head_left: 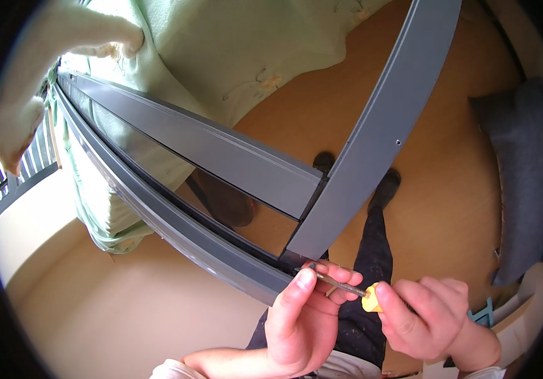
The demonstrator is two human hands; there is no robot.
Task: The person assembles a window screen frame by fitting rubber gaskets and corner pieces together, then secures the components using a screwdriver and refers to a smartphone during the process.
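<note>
The brown floor (451,189) lies beneath a grey profile frame (375,139); light-green cloth (214,57) drapes behind its far end. Floor space runs between the frame's right member and dark grey fabric (530,189). The right hand (426,316) grips the yellow handle of a screwdriver (350,289); the left hand (303,325), just beside it, pinches the shaft at the frame's near corner. Tip contact cannot be determined.

Yellow-handled screwdriver (342,285) at a grey frame (372,132)
The right hand (426,316) grips its handle (371,300); the left hand (303,328) holds the shaft (348,287).
</note>
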